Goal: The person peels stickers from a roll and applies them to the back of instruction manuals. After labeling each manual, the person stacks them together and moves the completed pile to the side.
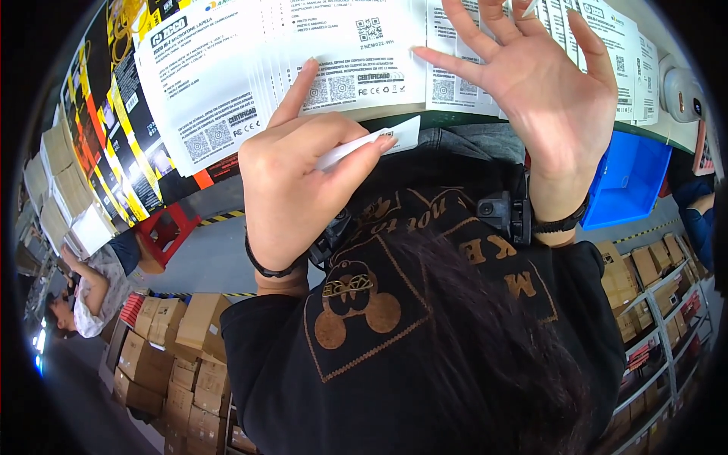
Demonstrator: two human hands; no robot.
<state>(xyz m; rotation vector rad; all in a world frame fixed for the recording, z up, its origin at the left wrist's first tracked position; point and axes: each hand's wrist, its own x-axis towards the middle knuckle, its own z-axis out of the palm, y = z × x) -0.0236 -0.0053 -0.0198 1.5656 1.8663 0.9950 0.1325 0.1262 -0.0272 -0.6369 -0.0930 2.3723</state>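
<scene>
My left hand [292, 171] is closed on a small white paper slip [406, 135], pinched between thumb and bent fingers, with part of a printed code showing. Its index finger stretches out onto a fanned stack of white printed sheets [406, 80]. Palm up and fingers spread, my right hand [557, 98] is over more printed sheets [455, 95], its little finger close to the middle stack's edge. A thin white sliver [528, 9] shows by its fingertips at the top edge; I cannot tell whether they hold it. Another sheet stack [178, 106] lies to the left.
Black and yellow printed packaging [125, 129] covers the table's left end. A white round device [680, 95] stands at the right, above a blue bin [626, 182]. A red stool [168, 235], cardboard boxes [201, 326], a metal rack [667, 334] and another person [95, 292] are around.
</scene>
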